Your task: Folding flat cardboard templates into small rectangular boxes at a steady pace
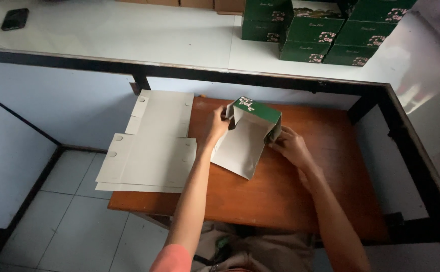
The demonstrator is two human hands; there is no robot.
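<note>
A half-folded cardboard box [250, 132], green with a small flower print outside and grey-white inside, stands on the brown wooden table [280, 196]. One unfolded flap lies flat toward me. My left hand [217, 124] grips the box's left wall near its top. My right hand [289, 146] holds the right wall low down, fingers pressed against the cardboard.
A stack of flat grey box blanks [152, 146] lies on the table's left part, overhanging its edge. Several finished green boxes [326, 27] are piled on the white counter [154, 35] behind. A dark phone [15, 18] lies at the counter's far left. White tiled floor [79, 221] lies below left.
</note>
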